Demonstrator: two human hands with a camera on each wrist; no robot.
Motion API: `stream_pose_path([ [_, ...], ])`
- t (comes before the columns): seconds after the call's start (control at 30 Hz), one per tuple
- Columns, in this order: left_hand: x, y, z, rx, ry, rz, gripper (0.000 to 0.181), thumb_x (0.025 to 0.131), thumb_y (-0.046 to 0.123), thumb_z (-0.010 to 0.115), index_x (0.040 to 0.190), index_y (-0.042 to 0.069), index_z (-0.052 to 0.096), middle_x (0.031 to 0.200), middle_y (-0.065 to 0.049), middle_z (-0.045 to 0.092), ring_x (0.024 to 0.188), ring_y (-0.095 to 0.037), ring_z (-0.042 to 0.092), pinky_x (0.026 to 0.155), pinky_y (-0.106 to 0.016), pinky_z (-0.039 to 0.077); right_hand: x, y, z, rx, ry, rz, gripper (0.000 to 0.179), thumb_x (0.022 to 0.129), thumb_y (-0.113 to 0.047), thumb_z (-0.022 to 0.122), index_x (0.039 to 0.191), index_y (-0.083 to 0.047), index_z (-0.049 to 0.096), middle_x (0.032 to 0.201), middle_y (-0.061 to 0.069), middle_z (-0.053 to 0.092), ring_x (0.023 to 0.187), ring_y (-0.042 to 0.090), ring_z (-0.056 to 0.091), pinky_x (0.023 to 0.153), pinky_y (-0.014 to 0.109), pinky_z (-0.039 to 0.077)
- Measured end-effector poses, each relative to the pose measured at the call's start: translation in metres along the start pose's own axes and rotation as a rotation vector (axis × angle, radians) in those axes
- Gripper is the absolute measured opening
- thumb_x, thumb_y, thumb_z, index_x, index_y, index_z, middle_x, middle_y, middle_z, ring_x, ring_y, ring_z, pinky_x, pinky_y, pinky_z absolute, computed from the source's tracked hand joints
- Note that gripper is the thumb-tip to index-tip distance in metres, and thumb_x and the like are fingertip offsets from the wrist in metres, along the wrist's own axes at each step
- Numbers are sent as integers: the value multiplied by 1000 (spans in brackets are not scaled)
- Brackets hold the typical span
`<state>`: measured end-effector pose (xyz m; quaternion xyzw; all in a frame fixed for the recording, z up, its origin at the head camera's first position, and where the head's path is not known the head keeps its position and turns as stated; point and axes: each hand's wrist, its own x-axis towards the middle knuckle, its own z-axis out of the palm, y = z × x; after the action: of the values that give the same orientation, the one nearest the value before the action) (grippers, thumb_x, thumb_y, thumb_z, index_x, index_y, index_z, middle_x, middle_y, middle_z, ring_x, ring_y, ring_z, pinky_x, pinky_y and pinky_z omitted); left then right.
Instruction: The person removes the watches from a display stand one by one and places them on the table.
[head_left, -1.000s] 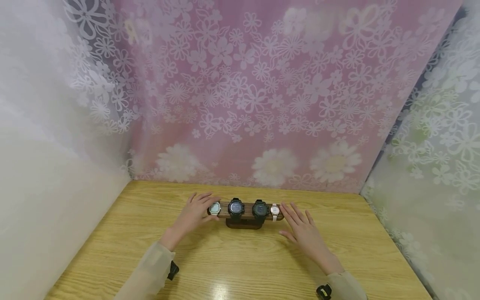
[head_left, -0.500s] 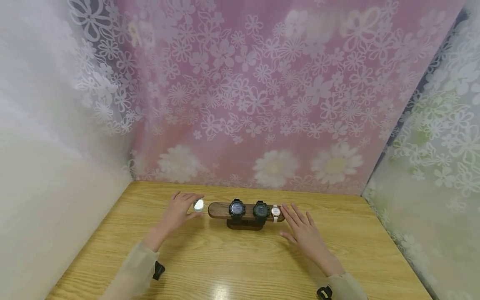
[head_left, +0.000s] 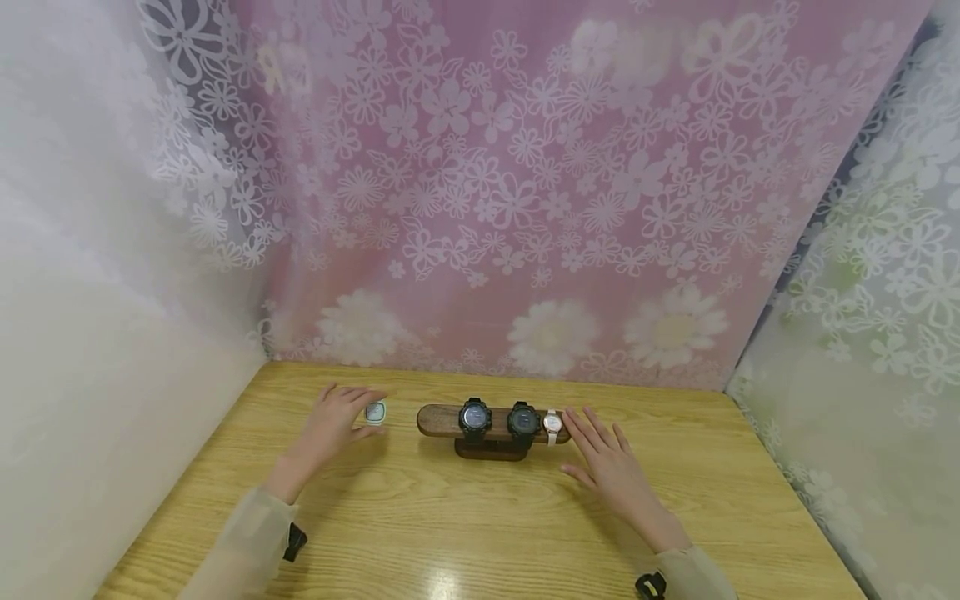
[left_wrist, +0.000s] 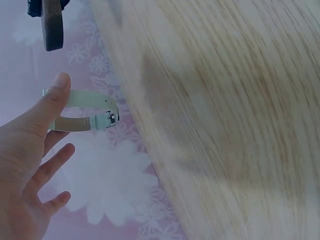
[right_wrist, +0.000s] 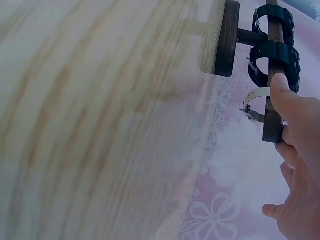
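My left hand [head_left: 330,429] pinches a wristwatch [head_left: 376,412] with a squarish pale face, above the table left of the stand. In the left wrist view, the buckled loop of its pale green strap [left_wrist: 87,98] sticks out past the thumb. My right hand [head_left: 609,462] has its fingers stretched out, fingertips at the right end of the dark wooden watch stand [head_left: 438,421]. Two chunky black watches, one [head_left: 475,417] near the middle and another [head_left: 522,421] beside it, sit on the bar. A small watch with a white strap [head_left: 552,424] is at the right end.
The stand's short base [head_left: 491,452] rests on the wood-grain table [head_left: 480,517]. A pink flowered curtain [head_left: 480,208] hangs behind the table. Pale curtains [head_left: 862,400] close in both sides. Black devices sit at both wrists.
My left hand has taken the pale watch off the left end of the stand and carried it left. That end of the bar is bare now. The right hand has stayed put.
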<state>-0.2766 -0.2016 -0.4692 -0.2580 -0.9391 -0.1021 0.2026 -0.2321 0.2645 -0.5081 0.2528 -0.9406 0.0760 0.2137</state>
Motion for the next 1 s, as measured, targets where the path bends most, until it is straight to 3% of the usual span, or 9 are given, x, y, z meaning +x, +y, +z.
stream_pose_path([
  [0.27,-5,-10,1,145,-60,-5,57,73,28,91,125,13,71,123,-9,71,114,-34,64,107,-65,41,0,0,-1,-15,-1,-3,84,90,-38,76,158,-8,37,165,7,31,156,22,12,114,69,30],
  [0.63,-8,-16,13,229,-136,-12,59,70,34,91,123,17,72,123,-5,71,115,-30,64,108,-64,41,1,0,-1,-8,-18,8,84,90,-38,76,158,-8,36,165,8,31,156,26,16,115,69,28],
  [0.8,-7,-14,18,212,-158,-13,60,70,37,88,125,19,71,125,-4,71,114,-31,66,109,-65,39,0,0,-1,-14,-14,6,84,90,-39,75,158,-9,36,165,8,31,155,28,19,115,68,29],
  [1.0,-7,-14,24,102,-172,-19,60,69,35,86,125,18,71,126,-7,70,112,-34,66,109,-70,35,0,0,0,-10,4,-4,84,89,-38,76,157,-8,38,164,9,32,155,27,19,113,69,30],
])
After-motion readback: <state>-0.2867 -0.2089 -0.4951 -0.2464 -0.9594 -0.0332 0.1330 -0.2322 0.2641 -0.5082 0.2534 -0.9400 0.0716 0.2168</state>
